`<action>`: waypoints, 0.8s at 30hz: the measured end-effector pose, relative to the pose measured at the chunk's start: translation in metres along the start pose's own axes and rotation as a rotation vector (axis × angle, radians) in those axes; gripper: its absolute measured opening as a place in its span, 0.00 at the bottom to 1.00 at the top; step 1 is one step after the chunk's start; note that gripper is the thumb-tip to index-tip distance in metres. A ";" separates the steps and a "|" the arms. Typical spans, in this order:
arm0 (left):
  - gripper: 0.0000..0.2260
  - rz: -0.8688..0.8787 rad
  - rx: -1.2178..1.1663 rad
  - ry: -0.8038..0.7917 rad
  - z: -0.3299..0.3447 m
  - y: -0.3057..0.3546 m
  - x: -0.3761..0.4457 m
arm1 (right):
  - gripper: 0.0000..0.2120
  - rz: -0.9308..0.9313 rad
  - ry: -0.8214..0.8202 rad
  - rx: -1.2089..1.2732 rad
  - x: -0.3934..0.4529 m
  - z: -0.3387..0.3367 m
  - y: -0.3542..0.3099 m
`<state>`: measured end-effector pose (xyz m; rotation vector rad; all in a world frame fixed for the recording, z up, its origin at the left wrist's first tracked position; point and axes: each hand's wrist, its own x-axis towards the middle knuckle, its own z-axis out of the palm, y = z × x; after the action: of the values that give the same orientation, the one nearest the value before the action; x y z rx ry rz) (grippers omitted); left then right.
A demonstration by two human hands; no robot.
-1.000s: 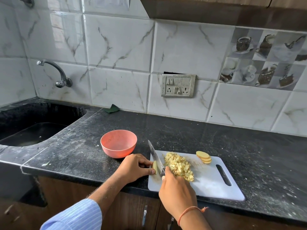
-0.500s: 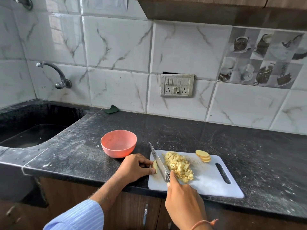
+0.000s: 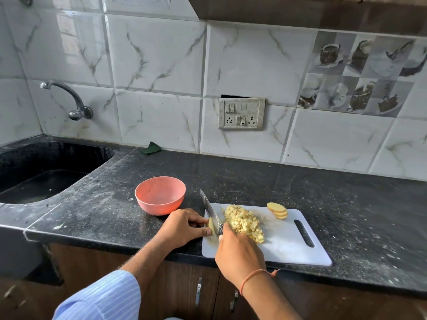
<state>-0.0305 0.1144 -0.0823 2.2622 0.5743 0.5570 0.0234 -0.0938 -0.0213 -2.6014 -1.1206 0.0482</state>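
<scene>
While a heap of diced pieces (image 3: 243, 224) is already piled mid-way along the white cutting board (image 3: 288, 245), the chopping is judged well past halfway. A small pale piece (image 3: 210, 224) is pinched at the board's left edge by the left hand (image 3: 182, 226), and the knife (image 3: 211, 210), gripped in the right hand (image 3: 240, 255), is set against it. A few slices (image 3: 278, 210) at the far right are left uncut, and nothing is seen in the pink bowl (image 3: 159, 207) to the left.

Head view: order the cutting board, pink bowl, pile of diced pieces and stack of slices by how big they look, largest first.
1. cutting board
2. pink bowl
3. pile of diced pieces, close to the bowl in looks, so that pair is unsure
4. stack of slices, clearly smallest
</scene>
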 end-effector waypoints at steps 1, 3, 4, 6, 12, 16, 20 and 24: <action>0.20 -0.001 0.001 0.001 0.000 0.000 0.000 | 0.23 0.000 -0.005 -0.007 -0.001 -0.002 -0.001; 0.20 -0.007 -0.003 0.004 0.000 -0.001 0.000 | 0.26 -0.011 -0.023 -0.021 -0.009 -0.002 0.002; 0.20 -0.011 -0.007 0.004 0.000 -0.001 0.000 | 0.27 -0.021 -0.026 -0.033 -0.017 -0.002 0.004; 0.20 -0.015 -0.003 0.002 0.000 -0.001 0.000 | 0.28 -0.040 -0.029 -0.050 -0.031 -0.005 0.010; 0.21 -0.017 -0.001 -0.013 -0.002 0.003 -0.001 | 0.30 -0.046 -0.008 -0.020 -0.035 -0.008 0.015; 0.21 -0.014 -0.003 -0.007 -0.002 0.002 -0.001 | 0.29 -0.054 0.053 0.011 -0.033 -0.005 0.016; 0.21 -0.011 -0.003 -0.012 -0.002 0.002 -0.001 | 0.28 -0.064 0.049 0.014 -0.031 -0.004 0.014; 0.20 -0.005 -0.008 -0.012 -0.003 0.002 -0.001 | 0.28 -0.032 0.009 -0.013 -0.019 -0.001 0.003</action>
<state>-0.0321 0.1140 -0.0792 2.2541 0.5707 0.5424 0.0122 -0.1095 -0.0229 -2.5915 -1.1629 0.0219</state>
